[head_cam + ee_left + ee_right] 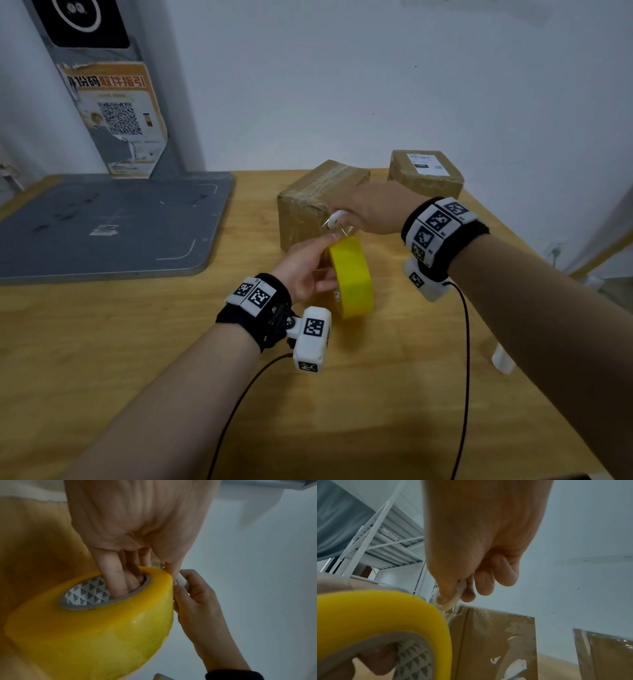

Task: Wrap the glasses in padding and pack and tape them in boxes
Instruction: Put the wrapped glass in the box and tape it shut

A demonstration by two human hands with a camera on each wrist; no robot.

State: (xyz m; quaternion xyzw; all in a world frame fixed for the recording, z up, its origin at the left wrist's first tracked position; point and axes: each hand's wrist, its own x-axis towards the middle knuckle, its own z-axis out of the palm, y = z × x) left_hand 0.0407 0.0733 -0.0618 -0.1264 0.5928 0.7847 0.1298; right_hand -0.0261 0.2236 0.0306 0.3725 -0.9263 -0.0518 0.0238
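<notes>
A taped brown cardboard box stands at the middle back of the wooden table. My left hand holds a big yellow tape roll just in front of the box, fingers hooked inside its core. My right hand grips a small white cutter between roll and box, at the clear tape strip stretched there. The cutter's blade edge is hard to make out.
A second taped box with a white shipping label sits at the back right. A grey scale platform with a poster-covered post fills the left back of the table. White wall behind; the table's right edge lies close to my right forearm.
</notes>
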